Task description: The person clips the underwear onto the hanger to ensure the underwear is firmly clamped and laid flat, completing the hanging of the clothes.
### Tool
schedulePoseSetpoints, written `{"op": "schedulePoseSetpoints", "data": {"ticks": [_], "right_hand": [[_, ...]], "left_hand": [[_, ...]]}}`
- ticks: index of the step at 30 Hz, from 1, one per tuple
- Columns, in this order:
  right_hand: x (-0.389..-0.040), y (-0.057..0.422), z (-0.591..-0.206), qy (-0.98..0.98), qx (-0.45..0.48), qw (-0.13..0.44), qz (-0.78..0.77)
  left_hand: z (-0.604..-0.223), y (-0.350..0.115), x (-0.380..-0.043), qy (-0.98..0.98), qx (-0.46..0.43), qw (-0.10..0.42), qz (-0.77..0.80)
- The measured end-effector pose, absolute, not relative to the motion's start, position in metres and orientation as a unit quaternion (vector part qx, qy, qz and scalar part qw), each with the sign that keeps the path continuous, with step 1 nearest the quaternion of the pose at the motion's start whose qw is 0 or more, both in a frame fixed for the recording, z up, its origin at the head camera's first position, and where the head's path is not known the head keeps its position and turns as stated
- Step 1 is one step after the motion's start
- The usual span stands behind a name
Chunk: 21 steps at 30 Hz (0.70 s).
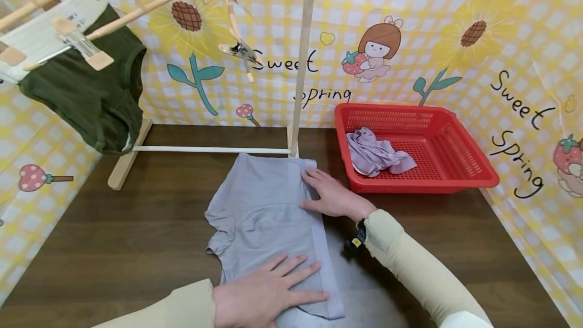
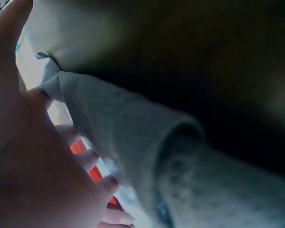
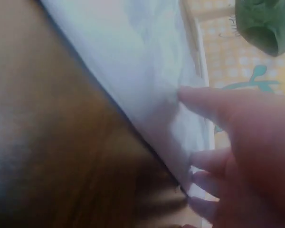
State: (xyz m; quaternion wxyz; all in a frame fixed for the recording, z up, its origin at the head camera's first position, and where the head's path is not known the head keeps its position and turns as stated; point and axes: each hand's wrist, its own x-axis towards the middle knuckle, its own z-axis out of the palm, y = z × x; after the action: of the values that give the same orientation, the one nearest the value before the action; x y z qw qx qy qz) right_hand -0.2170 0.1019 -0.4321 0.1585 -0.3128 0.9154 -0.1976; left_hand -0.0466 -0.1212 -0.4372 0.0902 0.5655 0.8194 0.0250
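Note:
A pair of light grey underpants (image 1: 264, 227) lies spread on the dark wooden table, with the waistband (image 1: 322, 252) on its right side. My left hand (image 1: 257, 292) rests flat on the near part of the cloth, fingers spread towards the waistband. At the far end of the waistband, my right hand (image 1: 332, 196) touches the cloth with fingers extended. The left wrist view shows a folded edge of the grey cloth (image 2: 118, 118) beside the palm. In the right wrist view, the fingertips (image 3: 187, 92) meet the pale cloth along its straight edge.
A red plastic basket (image 1: 421, 183) holding a crumpled lilac cloth (image 1: 375, 151) stands at the back right. Dark green underpants (image 1: 97, 80) hang from a clip hanger (image 1: 136, 14) at upper left. A rack with an upright wooden pole (image 1: 302, 59) stands behind the grey underpants.

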Motion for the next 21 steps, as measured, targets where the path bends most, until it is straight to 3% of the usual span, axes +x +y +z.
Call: {"op": "schedulePoseSetpoints", "data": {"ticks": [9,13,17,21], "right_hand": [[-0.229,0.097,-0.433,0.928,-0.268,0.18,-0.185],[-0.222,0.095,-0.433,0.927,-0.274,0.172,-0.19],[-0.218,0.096,-0.431,0.923,-0.295,0.139,-0.206],[-0.22,0.096,-0.431,0.921,-0.297,0.122,-0.223]], "left_hand": [[-0.448,-0.122,-0.037,0.803,0.59,0.083,-0.01],[-0.438,-0.125,-0.042,0.819,0.557,0.114,0.071],[-0.417,-0.138,-0.079,0.862,0.444,0.136,0.202],[-0.41,-0.162,-0.146,0.913,0.338,0.075,0.217]]}}
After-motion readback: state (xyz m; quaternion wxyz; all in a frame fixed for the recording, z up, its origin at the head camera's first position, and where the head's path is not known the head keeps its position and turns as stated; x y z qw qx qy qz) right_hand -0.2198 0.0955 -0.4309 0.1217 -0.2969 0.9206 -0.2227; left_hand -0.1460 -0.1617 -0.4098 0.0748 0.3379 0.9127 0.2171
